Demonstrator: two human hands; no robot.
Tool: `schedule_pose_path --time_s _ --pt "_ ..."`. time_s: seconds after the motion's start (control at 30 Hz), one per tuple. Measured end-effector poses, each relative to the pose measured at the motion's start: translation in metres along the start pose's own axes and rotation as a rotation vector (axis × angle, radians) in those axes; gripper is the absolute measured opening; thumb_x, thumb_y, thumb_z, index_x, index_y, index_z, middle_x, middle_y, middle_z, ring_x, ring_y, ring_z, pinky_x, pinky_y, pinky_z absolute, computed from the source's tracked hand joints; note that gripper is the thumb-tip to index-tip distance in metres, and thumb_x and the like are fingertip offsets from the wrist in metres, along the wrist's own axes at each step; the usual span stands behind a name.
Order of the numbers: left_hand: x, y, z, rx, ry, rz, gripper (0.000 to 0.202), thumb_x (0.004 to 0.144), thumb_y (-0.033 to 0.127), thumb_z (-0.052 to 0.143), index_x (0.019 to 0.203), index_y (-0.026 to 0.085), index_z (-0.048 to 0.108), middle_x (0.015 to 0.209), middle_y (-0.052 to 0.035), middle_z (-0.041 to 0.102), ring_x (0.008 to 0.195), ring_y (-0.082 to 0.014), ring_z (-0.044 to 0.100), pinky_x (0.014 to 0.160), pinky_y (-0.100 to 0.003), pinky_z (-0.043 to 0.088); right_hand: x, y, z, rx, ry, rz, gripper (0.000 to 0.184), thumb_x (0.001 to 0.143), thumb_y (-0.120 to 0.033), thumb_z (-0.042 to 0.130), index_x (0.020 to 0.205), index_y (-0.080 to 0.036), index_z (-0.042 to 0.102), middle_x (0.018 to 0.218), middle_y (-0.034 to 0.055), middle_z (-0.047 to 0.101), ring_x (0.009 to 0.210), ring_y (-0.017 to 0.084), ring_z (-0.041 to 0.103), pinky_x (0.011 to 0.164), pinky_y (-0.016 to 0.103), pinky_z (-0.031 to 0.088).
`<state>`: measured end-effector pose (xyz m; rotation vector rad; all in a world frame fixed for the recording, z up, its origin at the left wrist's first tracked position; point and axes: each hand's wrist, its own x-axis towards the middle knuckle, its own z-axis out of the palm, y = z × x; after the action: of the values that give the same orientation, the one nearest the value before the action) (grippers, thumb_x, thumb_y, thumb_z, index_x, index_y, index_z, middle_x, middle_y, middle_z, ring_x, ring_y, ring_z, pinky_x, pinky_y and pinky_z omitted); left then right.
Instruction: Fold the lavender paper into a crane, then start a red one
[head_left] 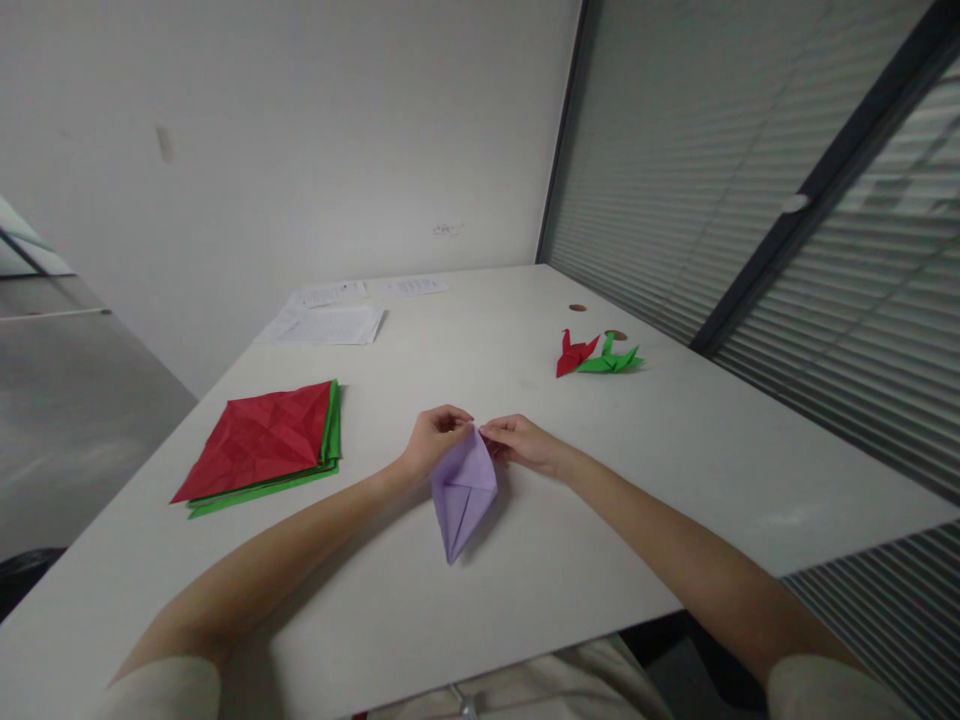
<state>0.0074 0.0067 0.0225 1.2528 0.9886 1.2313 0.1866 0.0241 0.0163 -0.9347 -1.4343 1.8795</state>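
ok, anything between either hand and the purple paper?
Nothing visible. The left hand holds the purple paper near its far tip; the right hand is close beside that tip, contact unclear.

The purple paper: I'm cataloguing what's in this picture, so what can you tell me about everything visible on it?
The purple paper is matte and folded into a long kite shape. A crease crosses its middle, and a seam runs down the lower half to a narrow point facing the person. The left hand grips its upper left edge; the right hand is at its top, its exact contact unclear. It is over the white table; whether it touches is unclear.
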Motion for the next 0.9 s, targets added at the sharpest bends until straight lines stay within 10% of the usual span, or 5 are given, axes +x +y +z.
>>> schedule_pose_path --time_s 0.9 --pt "0.0012 -0.0035 -0.0012 0.112 -0.056 -0.009 0.021 0.061 0.026 0.076 0.074 0.012 0.069 0.07 -0.0039 0.067 0.063 -0.0121 0.058 0.06 -0.024 0.046 -0.0022 0.0 0.0056 -0.165 0.008 0.012 0.036 0.065 -0.045 0.075 0.078 -0.013 0.065 0.061 -0.0012 0.06 0.052 0.008 0.051 0.05 0.021 0.035"
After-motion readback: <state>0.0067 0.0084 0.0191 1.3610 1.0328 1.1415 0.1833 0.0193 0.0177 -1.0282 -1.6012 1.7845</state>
